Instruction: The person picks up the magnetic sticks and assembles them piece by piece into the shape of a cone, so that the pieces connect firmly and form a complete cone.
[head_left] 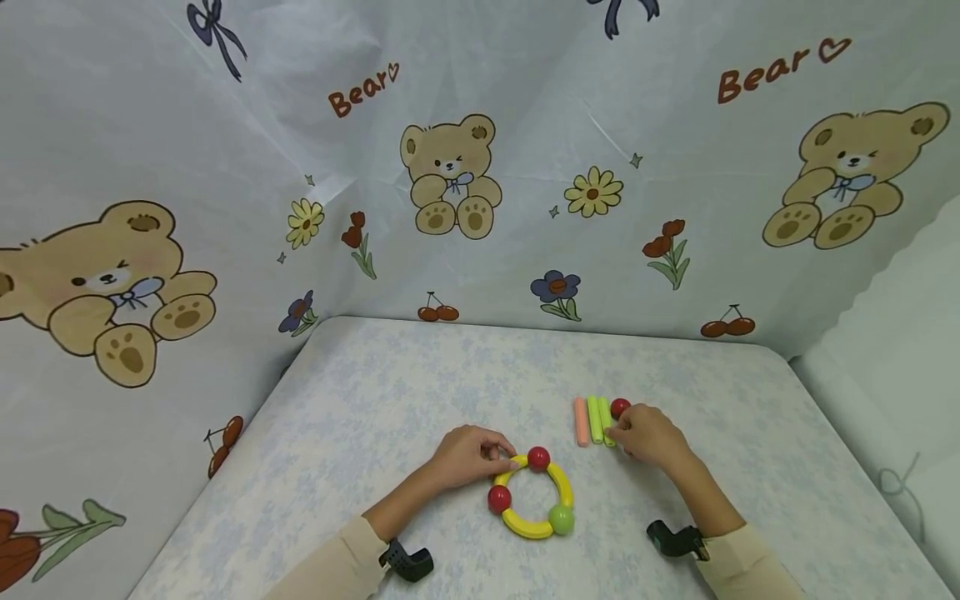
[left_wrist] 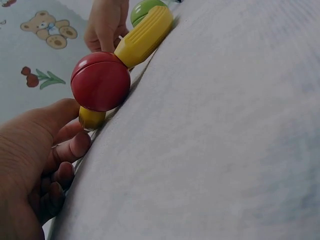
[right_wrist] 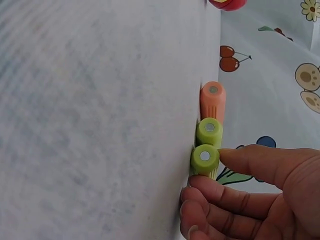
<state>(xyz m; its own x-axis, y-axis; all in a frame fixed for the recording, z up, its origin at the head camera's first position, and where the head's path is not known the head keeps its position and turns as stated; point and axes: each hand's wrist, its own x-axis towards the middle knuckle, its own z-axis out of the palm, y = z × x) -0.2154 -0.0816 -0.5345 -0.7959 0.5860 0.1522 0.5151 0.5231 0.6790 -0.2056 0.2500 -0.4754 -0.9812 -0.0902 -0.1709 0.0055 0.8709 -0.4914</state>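
A ring of yellow curved rods [head_left: 526, 528], two red balls [head_left: 538, 458] and a green ball [head_left: 561, 519] lies on the table. My left hand [head_left: 468, 456] pinches the ring's upper-left yellow rod [left_wrist: 92, 118], mostly hidden behind a red ball in the left wrist view. Farther right, my right hand [head_left: 651, 435] holds the near end of a light green magnetic stick [right_wrist: 205, 156] between thumb and fingers. Beside it lie a second green stick [head_left: 594, 419] and an orange stick [head_left: 581, 422], side by side. A loose red ball [head_left: 619, 407] sits just beyond the right fingers.
The table [head_left: 420, 367] has a pale, blue-mottled cover. A bear-printed cloth [head_left: 525, 275] hangs behind it and along the left. Dark wrist cameras [head_left: 408, 562] sit on both wrists. A white surface with a thin cord [head_left: 903, 487] is at the right.
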